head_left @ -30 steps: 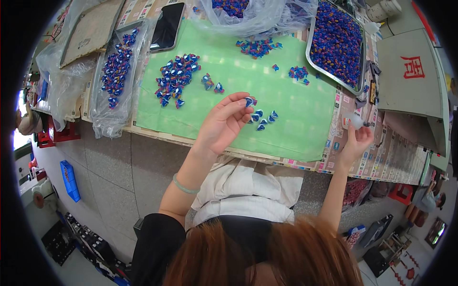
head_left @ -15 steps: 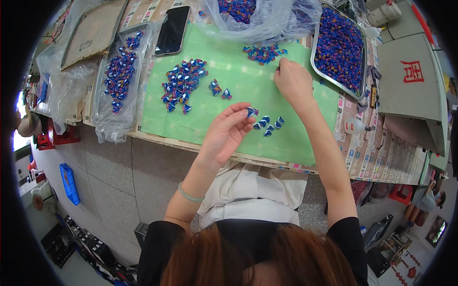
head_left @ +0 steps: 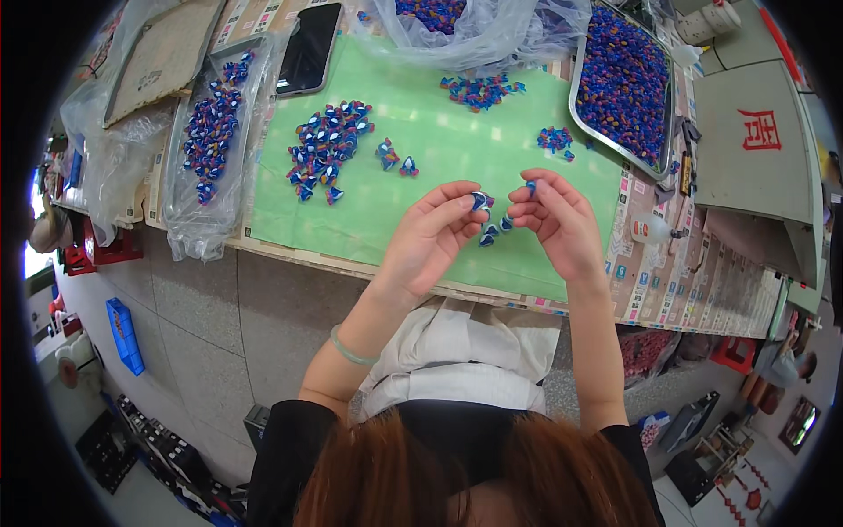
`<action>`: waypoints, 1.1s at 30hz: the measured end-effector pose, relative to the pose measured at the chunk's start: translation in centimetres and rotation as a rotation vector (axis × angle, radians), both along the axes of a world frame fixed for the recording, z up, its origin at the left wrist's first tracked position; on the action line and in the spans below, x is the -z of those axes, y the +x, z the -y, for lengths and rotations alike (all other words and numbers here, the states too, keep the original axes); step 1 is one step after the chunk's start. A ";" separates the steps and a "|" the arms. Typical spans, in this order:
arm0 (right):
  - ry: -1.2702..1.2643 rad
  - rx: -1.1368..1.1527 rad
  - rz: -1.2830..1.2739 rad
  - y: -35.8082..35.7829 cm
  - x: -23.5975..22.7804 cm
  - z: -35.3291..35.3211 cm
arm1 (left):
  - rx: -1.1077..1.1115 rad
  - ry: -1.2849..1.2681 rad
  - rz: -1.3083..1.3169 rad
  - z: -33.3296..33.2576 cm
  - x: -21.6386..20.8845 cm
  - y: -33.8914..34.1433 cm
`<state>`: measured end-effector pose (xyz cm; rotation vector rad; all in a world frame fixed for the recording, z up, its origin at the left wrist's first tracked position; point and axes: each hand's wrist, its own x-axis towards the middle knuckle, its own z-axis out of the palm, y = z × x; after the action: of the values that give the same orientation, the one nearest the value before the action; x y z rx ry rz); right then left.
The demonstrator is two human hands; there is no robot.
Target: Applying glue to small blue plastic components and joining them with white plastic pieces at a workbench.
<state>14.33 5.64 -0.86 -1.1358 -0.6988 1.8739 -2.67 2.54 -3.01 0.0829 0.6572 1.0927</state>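
Observation:
Between the thumb and fingers of my left hand (head_left: 432,230) is a small blue-and-white plastic piece (head_left: 480,202), partly covered by the fingertips. My right hand (head_left: 562,221) is raised just to its right, pinching a smaller blue piece (head_left: 530,186). The two held pieces are close but apart. Below and between the hands, a few loose blue-and-white pieces (head_left: 488,234) lie on the green mat (head_left: 439,132). A small cluster of blue bits (head_left: 554,139) rests beyond my right hand. To the left sit a large pile of joined blue, white and reddish pieces (head_left: 327,149) and two separate ones (head_left: 386,155).
A metal tray (head_left: 572,104) full of blue and orange bits stands at the right. Another pile of bits (head_left: 479,91) lies near a clear plastic bag (head_left: 509,44). A phone (head_left: 309,48), a plastic-lined tray (head_left: 180,167) and a small bottle (head_left: 650,229) surround the mat.
My right hand has come back from the far bits toward my left hand, now with a small blue piece in its fingers. The bit cluster it covered shows. My left hand keeps its piece.

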 end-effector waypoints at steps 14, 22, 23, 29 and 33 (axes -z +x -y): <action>0.217 0.036 0.154 0.2 -1.9 4.0 | 0.025 0.088 -0.161 1.2 -1.3 2.4; 0.190 0.079 0.206 -0.5 -1.9 4.4 | 0.007 0.257 -0.455 1.7 -1.8 2.9; 0.187 0.087 0.213 -0.6 -1.8 4.4 | 0.015 0.290 -0.522 1.8 -1.9 2.9; 0.208 0.113 0.191 -0.9 -1.9 4.6 | -0.027 0.391 -0.634 1.9 -2.6 2.9; 0.209 0.097 0.144 -0.6 -1.7 4.8 | -0.078 0.506 -0.723 1.9 -2.0 2.6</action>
<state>13.70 0.89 0.87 -1.1544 -0.8821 1.6086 -0.06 0.68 -1.00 0.9271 1.0121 1.2865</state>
